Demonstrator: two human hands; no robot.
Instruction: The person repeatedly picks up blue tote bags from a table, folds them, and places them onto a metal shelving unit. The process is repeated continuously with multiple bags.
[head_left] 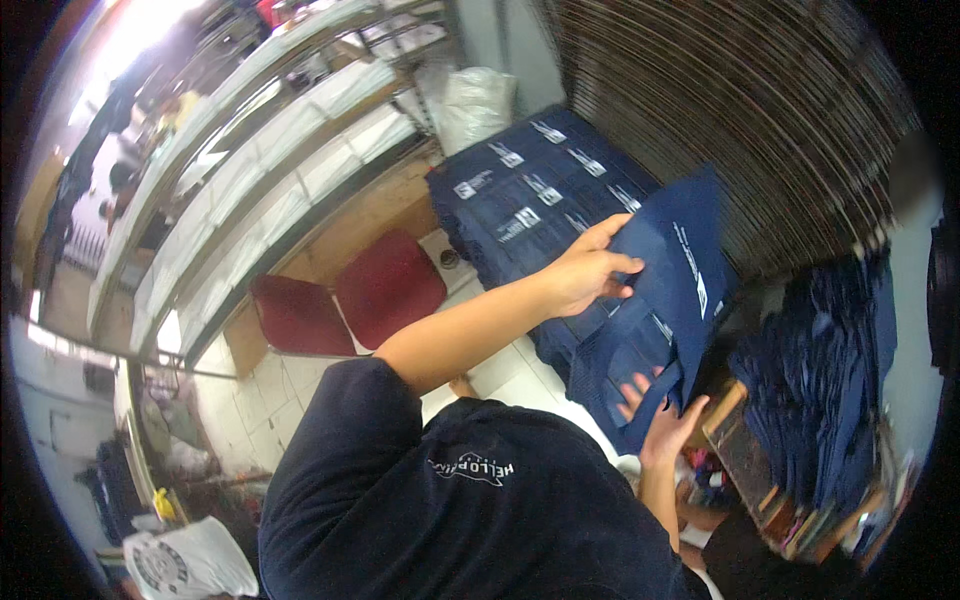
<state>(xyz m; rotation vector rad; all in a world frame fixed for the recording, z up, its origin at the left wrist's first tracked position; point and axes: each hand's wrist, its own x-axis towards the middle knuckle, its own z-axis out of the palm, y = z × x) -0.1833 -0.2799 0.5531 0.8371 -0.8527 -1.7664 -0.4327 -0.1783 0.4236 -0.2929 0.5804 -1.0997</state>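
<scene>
A navy blue fabric bag with white print and a strap handle is raised in front of me, over the right side of a pile of similar bags. My left hand grips its left edge, thumb on the near face. Lower down, my right hand has its fingers spread and its thumb apart. The bag's strap crosses the palm of that hand, and the fingers do not close round it. The piled navy bags lie flat in rows, white prints facing up.
Shelves with white sheets stand at the left, above two dark red chair seats. More navy fabric hangs at the right beside a wooden-edged stand. A ribbed dark shutter rises behind the pile, near a whitish plastic sack.
</scene>
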